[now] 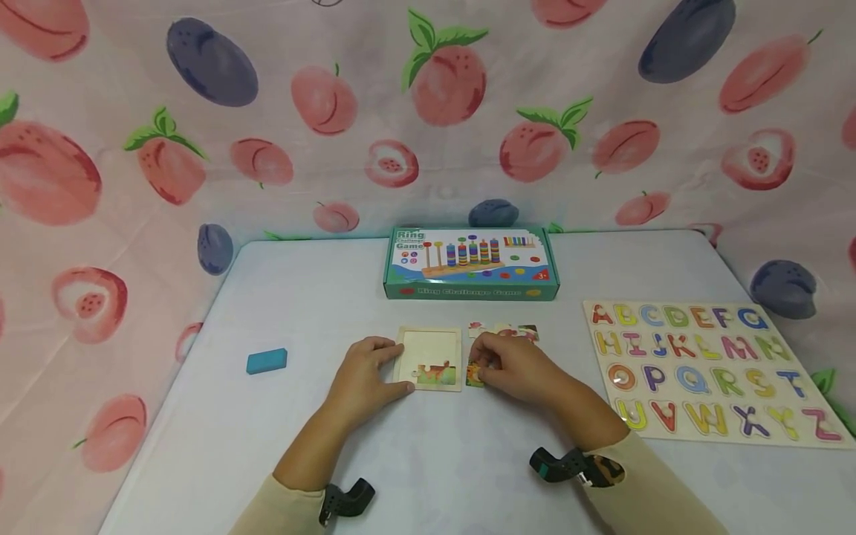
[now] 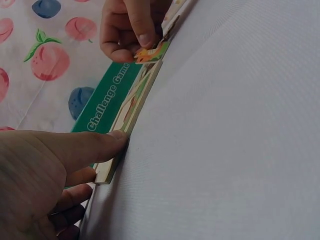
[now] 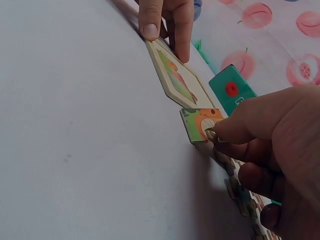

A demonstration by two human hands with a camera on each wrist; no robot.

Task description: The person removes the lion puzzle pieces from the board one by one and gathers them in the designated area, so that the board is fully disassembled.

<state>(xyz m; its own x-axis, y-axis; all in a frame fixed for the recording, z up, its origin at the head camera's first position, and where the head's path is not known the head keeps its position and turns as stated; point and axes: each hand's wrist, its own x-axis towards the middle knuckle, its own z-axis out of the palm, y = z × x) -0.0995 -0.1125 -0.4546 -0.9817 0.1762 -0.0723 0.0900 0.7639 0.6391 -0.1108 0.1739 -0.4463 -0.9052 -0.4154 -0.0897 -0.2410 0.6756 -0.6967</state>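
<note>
A small square wooden puzzle tray lies in front of me, with joined picture pieces along its near side, green with an orange-brown animal. My left hand holds the tray at its left side, thumb at the near corner and index finger on the left edge. Just off the tray's right side, my right hand pinches a green and orange jigsaw piece between thumb and fingers. The piece is tilted, close to the tray's corner in the right wrist view. More puzzle pieces lie behind the right hand, partly hidden by it.
A green Ring Challenge Game box stands at the table's back. On the right lies an alphabet board with coloured letters. A blue block sits on the left of the white table. Behind hangs a fruit-printed cloth.
</note>
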